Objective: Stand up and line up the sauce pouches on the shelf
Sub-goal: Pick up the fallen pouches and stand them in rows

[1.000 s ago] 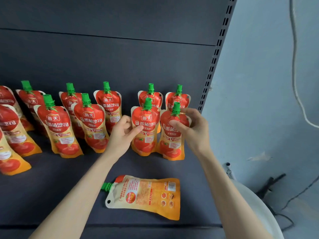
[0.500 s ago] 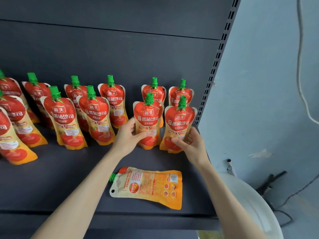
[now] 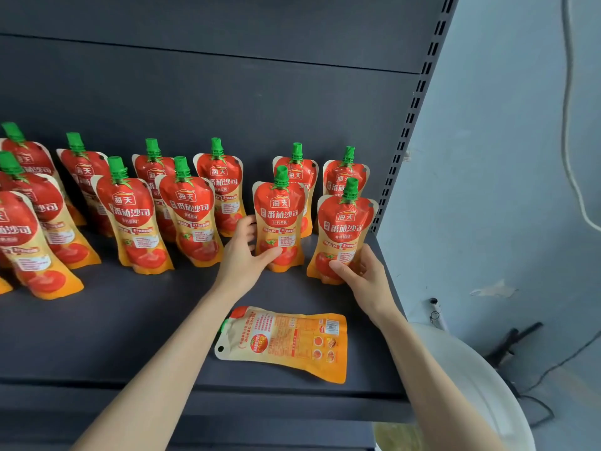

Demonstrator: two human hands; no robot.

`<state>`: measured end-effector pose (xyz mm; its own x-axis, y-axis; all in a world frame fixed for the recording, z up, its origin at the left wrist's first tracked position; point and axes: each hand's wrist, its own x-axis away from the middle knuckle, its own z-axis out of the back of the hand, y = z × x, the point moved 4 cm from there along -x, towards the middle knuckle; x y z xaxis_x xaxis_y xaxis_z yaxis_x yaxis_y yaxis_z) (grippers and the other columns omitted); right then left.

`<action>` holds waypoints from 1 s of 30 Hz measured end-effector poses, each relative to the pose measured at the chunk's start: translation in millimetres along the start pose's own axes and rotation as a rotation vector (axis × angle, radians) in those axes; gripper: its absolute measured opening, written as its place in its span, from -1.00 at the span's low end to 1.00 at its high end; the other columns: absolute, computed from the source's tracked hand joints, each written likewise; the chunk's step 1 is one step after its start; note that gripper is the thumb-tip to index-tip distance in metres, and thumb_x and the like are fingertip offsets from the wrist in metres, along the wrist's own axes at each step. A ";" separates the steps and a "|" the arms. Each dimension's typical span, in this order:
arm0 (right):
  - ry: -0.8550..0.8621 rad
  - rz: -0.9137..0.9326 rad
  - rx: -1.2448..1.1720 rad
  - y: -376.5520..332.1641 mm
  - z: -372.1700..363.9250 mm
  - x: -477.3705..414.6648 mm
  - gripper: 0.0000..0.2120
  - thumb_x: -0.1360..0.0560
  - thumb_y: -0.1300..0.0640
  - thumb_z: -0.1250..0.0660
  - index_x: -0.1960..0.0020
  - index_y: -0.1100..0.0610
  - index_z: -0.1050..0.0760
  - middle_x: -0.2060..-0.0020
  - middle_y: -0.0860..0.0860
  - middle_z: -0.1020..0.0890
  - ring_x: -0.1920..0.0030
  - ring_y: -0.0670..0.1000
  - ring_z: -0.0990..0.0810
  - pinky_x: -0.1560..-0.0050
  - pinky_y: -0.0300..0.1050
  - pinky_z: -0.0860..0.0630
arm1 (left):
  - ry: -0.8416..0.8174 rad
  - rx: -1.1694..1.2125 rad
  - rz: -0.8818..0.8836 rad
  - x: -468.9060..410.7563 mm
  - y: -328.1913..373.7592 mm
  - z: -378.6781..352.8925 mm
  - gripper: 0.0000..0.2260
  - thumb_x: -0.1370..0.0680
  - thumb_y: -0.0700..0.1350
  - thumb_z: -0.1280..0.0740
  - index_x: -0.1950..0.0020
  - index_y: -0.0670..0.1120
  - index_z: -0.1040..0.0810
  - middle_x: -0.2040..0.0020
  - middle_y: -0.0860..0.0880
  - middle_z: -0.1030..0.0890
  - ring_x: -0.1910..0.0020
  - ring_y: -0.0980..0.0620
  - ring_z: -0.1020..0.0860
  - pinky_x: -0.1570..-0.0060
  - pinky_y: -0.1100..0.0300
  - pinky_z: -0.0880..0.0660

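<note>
Both hands are up on the shelf (image 3: 130, 327), each gripping a standing pouch low down. The left hand (image 3: 242, 255) holds the inner pouch (image 3: 279, 216), thumb across the tomato picture on its front and fingers curled round its left edge. The right hand (image 3: 366, 278) holds the end pouch (image 3: 344, 229) the same way, thumb on the front and fingers wrapped behind its right edge. The two pouches stand upright side by side with a small gap between them, green caps up, the end pouch close to the shelf's right edge and the slotted post (image 3: 413, 115).

Just behind them two back pouches (image 3: 346, 177) stand against the rear panel. To the left more pouches (image 3: 185, 219) stand in rows running off the picture's edge, several leaning.

Near the front edge a flat pouch (image 3: 292, 343) lies on its face, printed back up, its cap end pointing left, between the two forearms.

Beyond the shelf's right end sits a white tub (image 3: 474, 382), near the pale wall (image 3: 504, 174) where a cable (image 3: 569, 109) hangs.
</note>
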<state>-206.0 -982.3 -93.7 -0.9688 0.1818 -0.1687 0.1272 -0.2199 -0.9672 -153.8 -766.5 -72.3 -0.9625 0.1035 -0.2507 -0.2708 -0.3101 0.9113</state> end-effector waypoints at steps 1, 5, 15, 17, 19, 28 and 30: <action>-0.001 -0.002 -0.005 -0.5 0.2 0.0 -0.65 -0.46 0.08 -0.38 -0.21 0.06 -0.39 -0.09 -0.05 -0.59 -0.10 -0.06 -0.58 -0.12 -0.13 -0.54 | 0.047 -0.048 0.000 6.4 0.6 2.5 -0.43 -0.41 -0.13 -0.47 -0.34 -0.10 -0.30 -0.23 0.04 -0.44 -0.21 0.12 -0.42 -0.19 0.18 -0.41; -0.007 0.001 -0.015 -1.6 0.2 2.3 -0.65 -0.45 0.08 -0.39 -0.20 0.05 -0.40 -0.08 -0.06 -0.60 -0.09 -0.06 -0.60 -0.10 -0.15 -0.55 | 0.021 -0.228 -0.047 41.2 11.4 15.8 -0.58 -0.40 0.02 -0.46 -0.19 -0.02 -0.44 -0.15 0.07 -0.47 -0.12 0.16 -0.45 -0.13 0.20 -0.40; -0.059 -0.004 -0.066 -5.5 0.5 9.5 -0.68 -0.42 0.12 -0.43 -0.14 0.03 -0.46 -0.04 -0.06 -0.64 -0.04 -0.07 -0.63 -0.02 -0.17 -0.57 | -0.625 -0.560 0.088 67.7 5.7 27.1 -0.53 -0.13 0.34 -0.43 0.06 0.17 -0.51 -0.05 0.24 -0.42 -0.13 0.20 -0.35 -0.14 0.16 -0.30; -0.052 -0.015 -0.080 -5.4 0.9 9.4 -0.70 -0.41 0.12 -0.43 -0.11 0.00 -0.47 -0.03 -0.07 -0.64 -0.03 -0.07 -0.64 -0.01 -0.17 -0.57 | -0.608 -0.502 0.092 65.2 13.2 27.1 -0.59 -0.15 0.23 -0.52 0.14 0.13 -0.45 0.08 0.16 -0.52 0.05 0.18 -0.49 0.08 0.16 -0.46; -0.051 -0.023 -0.097 -4.9 0.7 9.2 -0.72 -0.41 0.13 -0.44 -0.09 0.00 -0.48 -0.02 -0.06 -0.65 -0.02 -0.07 -0.64 -0.01 -0.17 -0.57 | -0.564 -0.475 0.095 59.1 24.2 30.2 -0.61 -0.20 0.08 -0.57 0.17 0.09 -0.41 0.20 0.07 -0.60 0.25 0.17 -0.58 0.31 0.16 -0.50; -0.040 -0.013 -0.157 -5.9 0.6 9.3 -0.73 -0.41 0.20 -0.44 -0.09 0.06 -0.50 0.01 -0.04 -0.67 0.02 -0.08 -0.66 0.07 -0.25 -0.58 | -0.363 -0.412 -0.034 20.6 87.1 70.1 -0.58 -0.23 -0.10 -0.60 0.00 0.11 -0.53 0.04 0.12 -0.58 0.08 0.12 -0.59 0.16 0.13 -0.59; -0.039 -0.010 -0.163 -6.0 0.9 9.3 -0.74 -0.41 0.22 -0.44 -0.07 0.06 -0.51 0.02 -0.04 -0.67 0.03 -0.09 -0.66 0.09 -0.27 -0.58 | -0.279 -0.406 -0.102 16.6 101.7 75.2 -0.55 -0.21 -0.11 -0.60 0.00 0.13 -0.53 0.02 0.14 -0.57 0.02 0.15 -0.56 0.08 0.13 -0.56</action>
<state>-215.9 -980.1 -89.3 -0.9772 0.1455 -0.1549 0.1477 -0.0592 -0.9873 -196.0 -725.2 40.7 -0.9046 0.3843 -0.1843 -0.4012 -0.6222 0.6723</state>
